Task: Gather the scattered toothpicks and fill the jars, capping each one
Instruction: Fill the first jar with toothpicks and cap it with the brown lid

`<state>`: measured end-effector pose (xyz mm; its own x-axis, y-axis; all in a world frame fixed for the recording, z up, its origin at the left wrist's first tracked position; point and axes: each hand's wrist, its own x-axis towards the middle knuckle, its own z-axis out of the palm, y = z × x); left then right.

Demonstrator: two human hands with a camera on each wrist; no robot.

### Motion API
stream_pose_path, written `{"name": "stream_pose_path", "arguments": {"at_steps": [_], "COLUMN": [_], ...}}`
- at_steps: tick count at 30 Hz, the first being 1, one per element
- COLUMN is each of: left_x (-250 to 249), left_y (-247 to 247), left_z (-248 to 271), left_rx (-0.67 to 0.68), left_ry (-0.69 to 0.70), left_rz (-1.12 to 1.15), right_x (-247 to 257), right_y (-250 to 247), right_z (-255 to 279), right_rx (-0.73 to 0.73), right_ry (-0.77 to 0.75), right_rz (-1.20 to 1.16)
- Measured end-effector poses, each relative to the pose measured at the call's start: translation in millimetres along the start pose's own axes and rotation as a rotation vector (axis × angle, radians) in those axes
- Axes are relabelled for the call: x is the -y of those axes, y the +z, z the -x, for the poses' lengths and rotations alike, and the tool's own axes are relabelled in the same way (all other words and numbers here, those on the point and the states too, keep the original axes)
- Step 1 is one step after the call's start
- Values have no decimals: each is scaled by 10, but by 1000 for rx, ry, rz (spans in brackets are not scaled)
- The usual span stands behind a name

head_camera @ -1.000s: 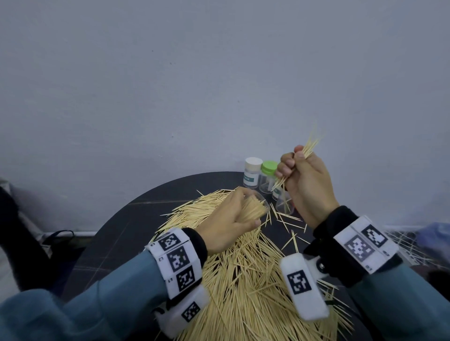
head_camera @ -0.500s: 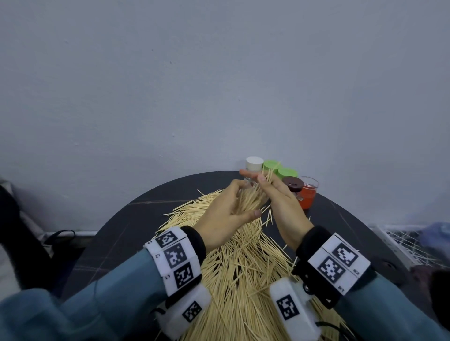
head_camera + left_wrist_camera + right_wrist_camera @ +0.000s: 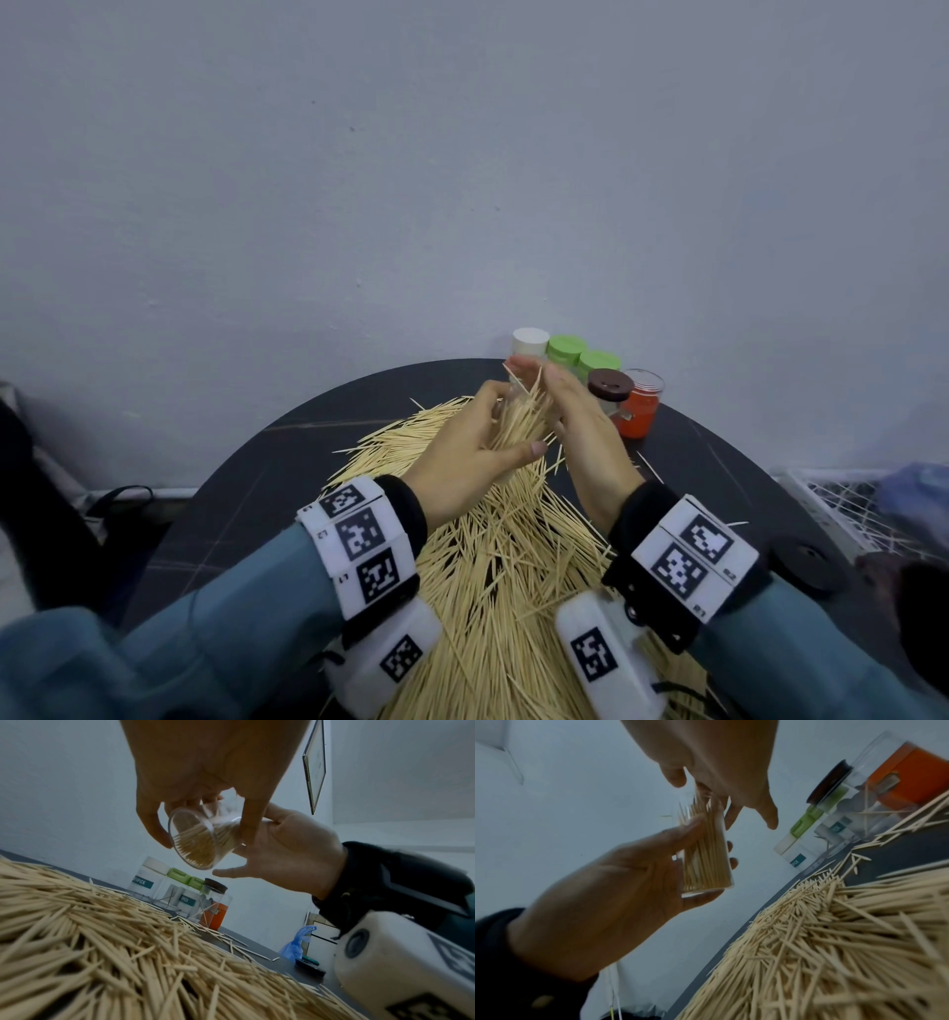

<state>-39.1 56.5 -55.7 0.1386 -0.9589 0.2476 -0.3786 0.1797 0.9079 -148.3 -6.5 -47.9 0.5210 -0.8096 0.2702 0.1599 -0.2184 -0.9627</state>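
Note:
My left hand [image 3: 495, 444] grips a clear jar [image 3: 203, 839] packed with toothpicks, held tilted above the table. Several toothpick tips [image 3: 693, 809] stick out of the jar [image 3: 706, 860] mouth. My right hand [image 3: 575, 416] is at the mouth with fingers fairly straight, touching those tips [image 3: 524, 395]. In the left wrist view the right hand [image 3: 282, 858] lies behind the jar, palm toward the camera. A big loose pile of toothpicks [image 3: 513, 565] covers the dark round table [image 3: 287, 462] beneath both hands.
Capped jars stand at the table's back edge: one white cap [image 3: 530, 342], two green [image 3: 566, 347], one brown [image 3: 609, 385], beside an uncapped orange-labelled jar [image 3: 639, 411]. A black lid [image 3: 809, 565] lies at the right. The wall is close behind.
My right hand came down from above the back jars with a bundle of toothpicks to the mouth of the jar in my left hand; its fingers have straightened. The left hand barely moved.

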Motion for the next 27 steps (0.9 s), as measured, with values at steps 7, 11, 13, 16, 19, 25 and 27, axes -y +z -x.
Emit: {"name": "stream_pose_path", "arguments": {"at_steps": [7, 11, 13, 16, 19, 25, 27], "left_x": [8, 8, 8, 11, -2, -35, -25], "left_y": [11, 34, 29, 15, -3, -35, -43], "left_z": [22, 27, 23, 15, 0, -16, -22], "left_rx": [124, 172, 171, 139, 78, -11, -20], "left_ry": [-26, 0, 5, -21, -40, -38, -44], "left_rz": [-30, -47, -9, -3, 20, 92, 100], "right_x": [74, 78, 38, 31, 24, -27, -19], "right_y": [-84, -91, -81, -88, -129, -137, -147], "right_z": [-28, -26, -27, -9, -25, -45, -44], "right_rx": [31, 175, 179, 107, 26, 51, 28], "right_ry": [-108, -117, -116, -83, -117, -88, -119], "right_rz": [37, 201, 203, -21, -19, 134, 137]}}
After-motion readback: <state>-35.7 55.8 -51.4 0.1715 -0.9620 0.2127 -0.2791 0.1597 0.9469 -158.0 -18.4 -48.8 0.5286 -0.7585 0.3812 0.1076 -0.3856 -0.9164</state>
